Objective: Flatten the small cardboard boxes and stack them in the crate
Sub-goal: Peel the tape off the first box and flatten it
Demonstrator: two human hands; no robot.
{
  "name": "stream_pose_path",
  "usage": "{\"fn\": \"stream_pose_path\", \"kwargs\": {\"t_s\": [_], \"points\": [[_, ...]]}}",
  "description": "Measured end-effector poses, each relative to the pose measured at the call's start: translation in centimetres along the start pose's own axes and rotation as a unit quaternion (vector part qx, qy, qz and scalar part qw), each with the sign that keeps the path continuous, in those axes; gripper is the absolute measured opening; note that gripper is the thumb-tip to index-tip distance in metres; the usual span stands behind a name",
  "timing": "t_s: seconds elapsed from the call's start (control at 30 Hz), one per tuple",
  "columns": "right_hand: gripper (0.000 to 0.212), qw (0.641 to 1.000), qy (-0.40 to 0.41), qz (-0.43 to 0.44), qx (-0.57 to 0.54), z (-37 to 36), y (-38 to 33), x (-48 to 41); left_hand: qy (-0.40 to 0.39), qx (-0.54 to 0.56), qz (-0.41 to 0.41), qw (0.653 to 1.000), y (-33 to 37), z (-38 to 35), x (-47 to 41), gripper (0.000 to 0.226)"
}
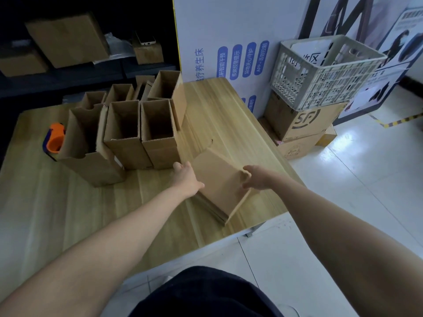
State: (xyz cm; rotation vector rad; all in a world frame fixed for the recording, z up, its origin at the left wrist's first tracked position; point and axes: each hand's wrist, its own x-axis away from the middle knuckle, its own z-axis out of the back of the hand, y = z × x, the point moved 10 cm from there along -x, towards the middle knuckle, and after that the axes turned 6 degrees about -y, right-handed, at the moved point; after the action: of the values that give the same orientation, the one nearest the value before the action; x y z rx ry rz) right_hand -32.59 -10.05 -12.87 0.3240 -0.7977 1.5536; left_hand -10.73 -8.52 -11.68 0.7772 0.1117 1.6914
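Hands — L (186, 179), R (258, 177) — both grip flat box (219, 177); crate (304, 88) holds white sheet (309, 48).

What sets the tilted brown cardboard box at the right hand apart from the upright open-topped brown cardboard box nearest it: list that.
The tilted brown cardboard box is nearly flat; the upright open-topped brown cardboard box is hollow. The tilted box leans on a flat cardboard stack, gripped by the right hand; the upright box stands on the wooden table. Both are brown cardboard.
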Motion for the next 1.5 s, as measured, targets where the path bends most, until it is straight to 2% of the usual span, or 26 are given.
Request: {"fn": "stream_pose_path", "kwargs": {"t_s": [0.13, 0.27, 0.33, 0.43, 0.5, 0.63, 0.77, 0.87, 0.93, 1.1, 1.17, 1.23, 1.3, 1.4, 1.5], "points": [[0.067, 1.000, -0.021, 0.006, 0.018, -1.0, 0.5, 0.4, -0.083, 0.003, -0.042, 0.996, 1.0, -4.1, 0.9, 0.083], [0.081, 0.990, -0.035, -0.021, 0.133, -1.8, 1.6, 0.3, -0.110, 0.020, -0.078, 0.991, 1.6, -6.0, 1.4, 0.094], [0.064, 0.990, -0.018, -0.029, 0.138, -1.9, 1.9, -0.3, -0.107, 0.031, -0.087, 0.990, 1.3, -6.2, 1.4, 0.097], [0.021, 0.987, 0.020, -0.029, 0.156, -1.4, 2.0, -0.6, -0.112, 0.080, -0.088, 0.987, 0.9, -6.1, 1.1, 0.086], [0.009, 0.985, 0.029, -0.024, 0.170, -1.1, 2.0, -0.7, -0.109, 0.110, -0.083, 0.985, 0.6, -5.7, 0.9, 0.081], [0.015, 0.993, 0.050, 0.006, 0.106, 0.7, 1.4, -0.3, -0.114, 0.111, -0.080, 0.984, 1.6, -4.6, 1.2, 0.096], [0.013, 0.992, 0.113, 0.060, 0.016, 6.2, -0.7, 1.1, -0.132, 0.079, -0.086, 0.984, 4.1, -3.1, 1.9, 0.118], [0.012, 0.984, 0.152, 0.085, -0.036, 9.9, -1.9, 2.4, -0.092, 0.036, -0.117, 0.988, 5.7, -0.6, 2.2, 0.115], [0.014, 0.983, 0.156, 0.092, -0.033, 11.0, -2.7, 2.6, -0.059, 0.019, -0.140, 0.988, 6.4, 0.8, 2.4, 0.108], [0.027, 0.977, 0.183, 0.099, -0.038, 11.3, -4.5, 2.3, -0.025, 0.021, -0.186, 0.982, 7.1, 2.1, 2.5, 0.096], [0.060, 0.975, 0.179, 0.123, 0.051, 10.4, -5.7, 2.4, -0.022, 0.054, -0.177, 0.983, 6.7, 2.6, 2.0, 0.094], [0.095, 0.953, 0.182, 0.151, 0.190, 9.3, -7.1, 2.8, -0.018, 0.086, -0.170, 0.981, 6.4, 3.2, 1.4, 0.093], [0.114, 0.925, 0.187, 0.169, 0.286, 8.4, -8.0, 2.8, -0.002, 0.123, -0.173, 0.977, 6.3, 4.0, 1.0, 0.087], [0.122, 0.925, 0.160, 0.160, 0.305, 7.4, -7.9, 1.7, 0.018, 0.135, -0.190, 0.972, 6.3, 4.9, 0.7, 0.069], [0.122, 0.941, 0.157, 0.168, 0.250, 7.3, -8.3, 1.1, 0.039, 0.115, -0.195, 0.973, 6.5, 5.5, 0.5, 0.054]]}}
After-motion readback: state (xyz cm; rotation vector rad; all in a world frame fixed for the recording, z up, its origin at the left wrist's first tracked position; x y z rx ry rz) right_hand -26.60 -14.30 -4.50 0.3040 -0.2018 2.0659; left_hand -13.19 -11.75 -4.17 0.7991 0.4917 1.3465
